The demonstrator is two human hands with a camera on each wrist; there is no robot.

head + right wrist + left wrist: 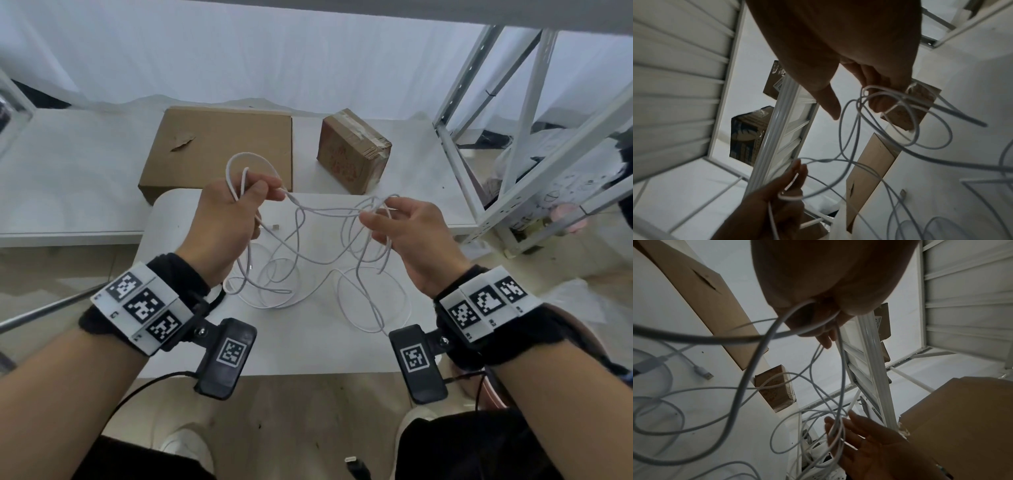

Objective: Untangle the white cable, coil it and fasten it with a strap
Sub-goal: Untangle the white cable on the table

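The white cable (pixel 310 209) hangs in a tangle between my raised hands, and its lower loops lie on the white table (pixel 308 353). My left hand (pixel 270 192) grips a bundle of loops, thumb and forefinger pinching a strand. My right hand (pixel 380 214) is spread loosely, with several loops draped over its fingers (pixel 877 104). In the left wrist view strands run from my left hand's grip (pixel 818 321) to the right hand's straight fingers (pixel 840 423). A USB plug (pixel 704 373) rests on the table. I see no strap.
A flat cardboard box (pixel 219 147) and a small taped box (pixel 352 150) lie beyond the table. A white metal rack (pixel 513 137) stands at the right. A dark cable end (pixel 352 460) lies near my knees.
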